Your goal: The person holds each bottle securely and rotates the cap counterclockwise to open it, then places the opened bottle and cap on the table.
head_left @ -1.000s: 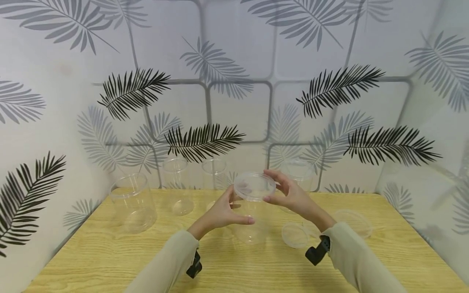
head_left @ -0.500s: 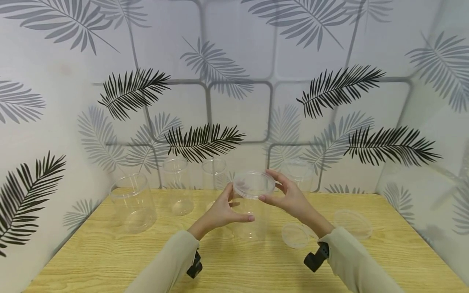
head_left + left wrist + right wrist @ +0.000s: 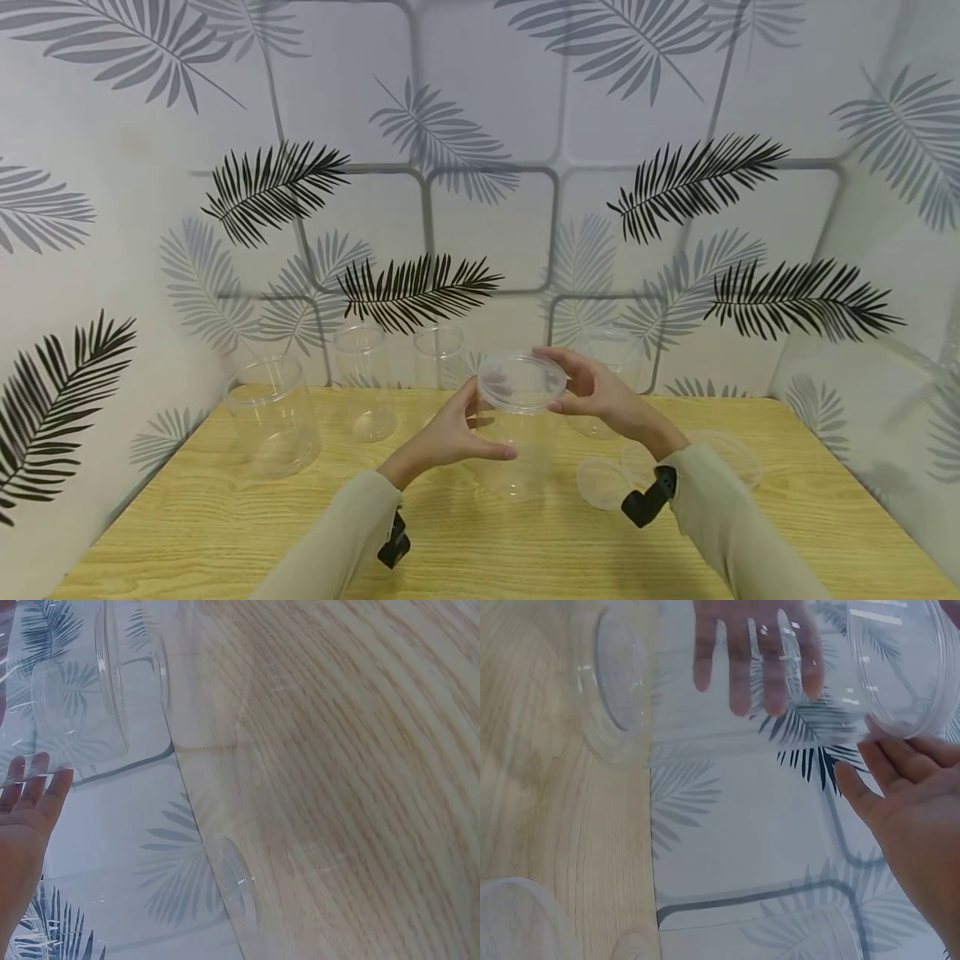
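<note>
A clear plastic jar stands upright on the table in the middle of the head view, its round clear lid on top. My left hand holds the jar from the left, thumb in front and fingers behind. Those fingers show through the jar wall in the right wrist view. At the right edge of the lid, my right hand has its thumb on the near rim and its fingers on the far rim. Whether the lid is fully seated is hard to tell through the clear plastic.
Clear open jars stand to the left and at the back, one of them behind my right hand. Loose clear lids lie on the wooden table at the right. A leaf-patterned wall rises behind.
My right hand's thumb and fingers have shifted along the lid's rim; the thumb now sits farther right. The lid and jar moved slightly. My left hand stays at the jar.
</note>
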{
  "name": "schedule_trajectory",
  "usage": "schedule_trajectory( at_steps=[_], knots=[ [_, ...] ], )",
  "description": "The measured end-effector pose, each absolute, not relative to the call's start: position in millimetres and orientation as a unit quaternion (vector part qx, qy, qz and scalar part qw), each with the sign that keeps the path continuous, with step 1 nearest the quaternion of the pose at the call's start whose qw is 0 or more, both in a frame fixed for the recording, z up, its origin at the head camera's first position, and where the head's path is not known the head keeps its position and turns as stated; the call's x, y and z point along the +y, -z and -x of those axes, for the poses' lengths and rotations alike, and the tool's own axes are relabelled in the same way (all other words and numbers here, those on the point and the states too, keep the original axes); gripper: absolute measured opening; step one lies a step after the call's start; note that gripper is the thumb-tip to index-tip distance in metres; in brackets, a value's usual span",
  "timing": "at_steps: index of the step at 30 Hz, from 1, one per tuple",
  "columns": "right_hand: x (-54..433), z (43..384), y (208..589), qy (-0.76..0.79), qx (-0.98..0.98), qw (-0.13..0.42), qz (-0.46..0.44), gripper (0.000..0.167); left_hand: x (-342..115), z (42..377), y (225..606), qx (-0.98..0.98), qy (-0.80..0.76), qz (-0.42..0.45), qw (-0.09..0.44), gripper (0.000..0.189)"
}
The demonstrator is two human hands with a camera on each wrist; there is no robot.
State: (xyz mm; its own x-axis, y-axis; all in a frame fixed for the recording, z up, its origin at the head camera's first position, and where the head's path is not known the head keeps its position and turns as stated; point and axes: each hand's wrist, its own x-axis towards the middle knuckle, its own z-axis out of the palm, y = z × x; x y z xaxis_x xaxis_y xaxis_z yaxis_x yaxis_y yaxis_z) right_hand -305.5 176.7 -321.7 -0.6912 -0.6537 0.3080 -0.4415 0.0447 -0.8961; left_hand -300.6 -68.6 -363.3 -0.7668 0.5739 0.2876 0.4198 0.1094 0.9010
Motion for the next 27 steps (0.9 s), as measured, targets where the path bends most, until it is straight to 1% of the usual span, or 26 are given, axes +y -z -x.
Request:
schedule_trajectory(
  at_steps=[2,4,10,13,16,22,24,27],
  knots=[
    [178,309,321,0.580,0.705,0.113,0.393,0.071,-68,304,368,0.742,-0.577,-0.334,0.067,0.092],
    [179,310,320,0.579,0.701,0.123,0.398,0.072,-68,307,371,0.744,-0.575,-0.333,0.067,0.091],
    [179,309,323,0.582,0.706,0.123,0.384,0.075,-67,306,374,0.742,-0.577,-0.336,0.059,0.091],
    [177,305,324,0.578,0.724,0.095,0.363,0.076,-67,307,375,0.741,-0.579,-0.336,0.054,0.092],
    [174,300,326,0.566,0.750,0.044,0.339,0.077,-67,309,376,0.738,-0.584,-0.333,0.048,0.094],
    [158,289,331,0.552,0.784,-0.048,0.281,0.079,-68,296,361,0.739,-0.586,-0.329,0.048,0.094],
    [153,286,331,0.548,0.791,-0.068,0.262,0.079,-68,294,358,0.742,-0.583,-0.328,0.048,0.093],
    [149,285,331,0.544,0.799,-0.079,0.242,0.079,-68,294,358,0.743,-0.582,-0.327,0.045,0.092]
  ],
)
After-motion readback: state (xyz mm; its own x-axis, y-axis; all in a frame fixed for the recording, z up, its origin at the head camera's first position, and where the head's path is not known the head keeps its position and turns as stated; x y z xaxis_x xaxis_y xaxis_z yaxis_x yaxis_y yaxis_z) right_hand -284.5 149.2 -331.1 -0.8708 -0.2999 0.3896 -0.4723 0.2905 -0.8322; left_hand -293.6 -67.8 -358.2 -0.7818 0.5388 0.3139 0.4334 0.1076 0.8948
